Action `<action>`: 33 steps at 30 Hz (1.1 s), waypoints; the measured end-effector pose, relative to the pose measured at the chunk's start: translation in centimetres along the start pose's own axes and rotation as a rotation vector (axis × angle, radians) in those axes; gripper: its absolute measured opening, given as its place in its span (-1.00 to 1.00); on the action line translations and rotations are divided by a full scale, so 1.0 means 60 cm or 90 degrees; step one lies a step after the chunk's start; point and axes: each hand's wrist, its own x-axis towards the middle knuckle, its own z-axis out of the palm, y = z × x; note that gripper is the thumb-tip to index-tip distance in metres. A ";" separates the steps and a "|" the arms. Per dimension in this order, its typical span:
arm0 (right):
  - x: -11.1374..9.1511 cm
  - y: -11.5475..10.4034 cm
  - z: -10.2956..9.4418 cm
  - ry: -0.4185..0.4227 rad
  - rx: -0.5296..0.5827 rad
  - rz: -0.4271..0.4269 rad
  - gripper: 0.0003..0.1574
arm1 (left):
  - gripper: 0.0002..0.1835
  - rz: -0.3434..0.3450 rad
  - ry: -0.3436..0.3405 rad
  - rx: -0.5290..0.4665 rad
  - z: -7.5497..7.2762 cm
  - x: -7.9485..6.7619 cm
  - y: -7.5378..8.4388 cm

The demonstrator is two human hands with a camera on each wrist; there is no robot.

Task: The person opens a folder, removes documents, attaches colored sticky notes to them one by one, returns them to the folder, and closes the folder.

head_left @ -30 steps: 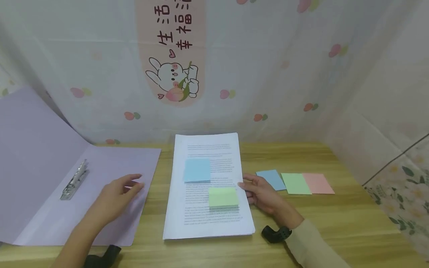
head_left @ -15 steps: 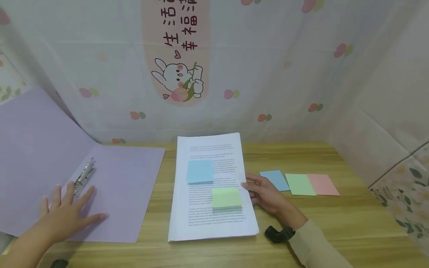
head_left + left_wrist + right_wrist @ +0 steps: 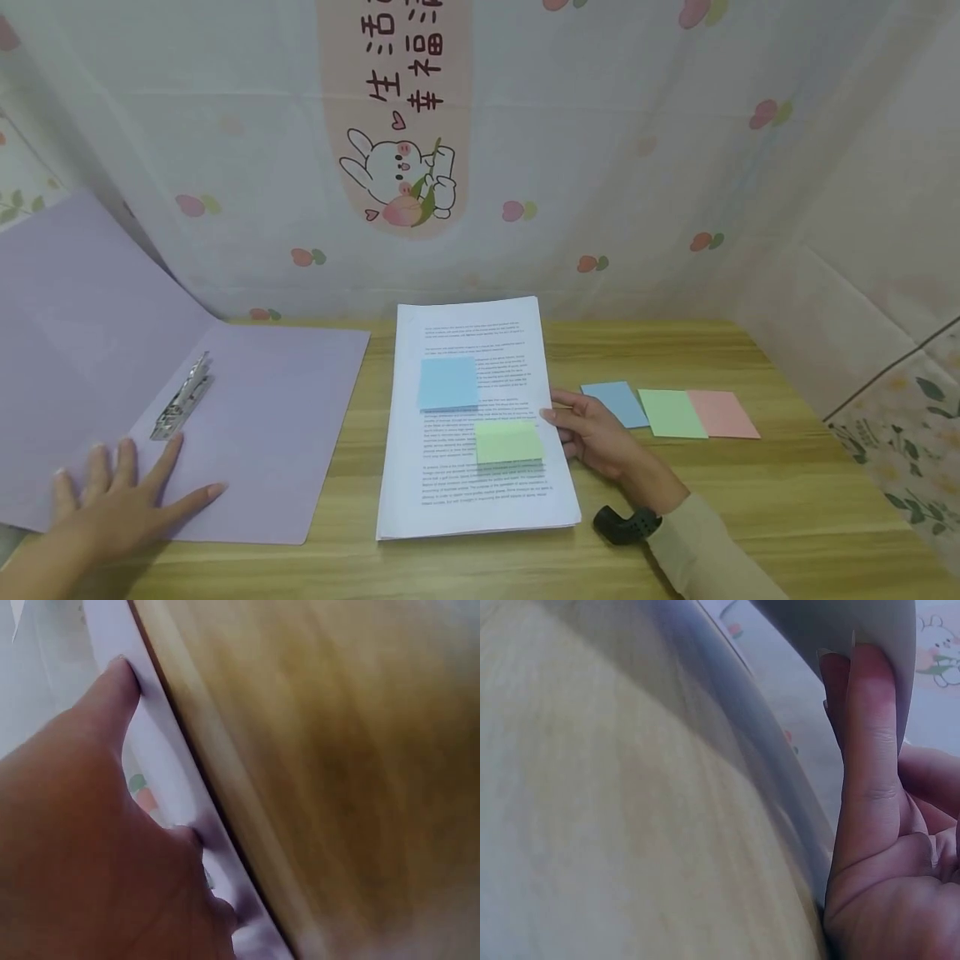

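At the left lies an opened lilac folder point(image 3: 292, 433) with a metal clip point(image 3: 180, 408) near its fold. My left hand point(image 3: 112, 517) rests on the folder's lower part, fingers spread, the index fingertip just below the clip. In the left wrist view the fingertips touch the folder point(image 3: 176, 742) near its edge. My right hand point(image 3: 596, 437) pinches the right edge of a stack of printed paper point(image 3: 405, 475) between thumb and fingers. On the stack sit a blue sticky note pad point(image 3: 447, 383) and a green sticky note pad point(image 3: 510, 442). The right wrist view shows the gripped paper point(image 3: 885, 622).
Blue point(image 3: 615, 404), green point(image 3: 672, 413) and pink point(image 3: 723, 414) sticky notes lie right of my right hand on the wooden table point(image 3: 810, 500). The folder's cover point(image 3: 75, 308) leans up at the left. A printed curtain point(image 3: 600, 167) hangs behind the table.
My left hand has moved left and down, from above the folder's right part, past the clip, to the folder's lower left, fingers now spread. The right hand keeps its hold on the paper stack.
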 end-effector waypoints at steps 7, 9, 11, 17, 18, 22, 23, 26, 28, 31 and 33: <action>-0.003 -0.005 0.002 -0.009 0.005 -0.011 -0.30 | 0.13 0.021 0.006 -0.033 0.003 -0.001 0.010; -0.004 -0.006 0.003 -0.011 0.007 -0.010 -0.30 | 0.13 0.023 0.008 -0.028 0.004 -0.004 0.018; -0.004 -0.007 0.005 -0.011 0.005 -0.006 -0.29 | 0.13 0.029 0.010 -0.023 0.007 -0.009 0.026; -0.001 -0.007 0.006 0.001 0.002 0.007 -0.29 | 0.14 0.037 0.020 0.015 0.013 -0.023 0.062; 0.000 -0.007 0.007 0.003 0.003 0.009 -0.28 | 0.14 0.037 0.024 0.022 0.014 -0.025 0.069; 0.000 -0.007 0.005 0.010 0.006 0.016 -0.26 | 0.15 0.044 0.039 0.043 0.017 -0.031 0.095; 0.000 -0.006 0.005 0.011 0.006 0.018 -0.26 | 0.15 0.045 0.041 0.048 0.018 -0.032 0.101; 0.001 -0.005 0.005 0.015 0.003 0.022 -0.26 | 0.15 0.048 0.042 0.058 0.021 -0.035 0.119; 0.000 -0.005 0.004 0.020 0.001 0.023 -0.26 | 0.15 0.049 0.049 0.069 0.023 -0.037 0.134; 0.000 -0.005 0.004 0.020 0.000 0.022 -0.27 | 0.16 0.052 0.063 0.077 0.028 -0.042 0.157; 0.000 -0.004 0.002 0.018 0.000 0.021 -0.27 | 0.17 0.050 0.072 0.082 0.030 -0.045 0.175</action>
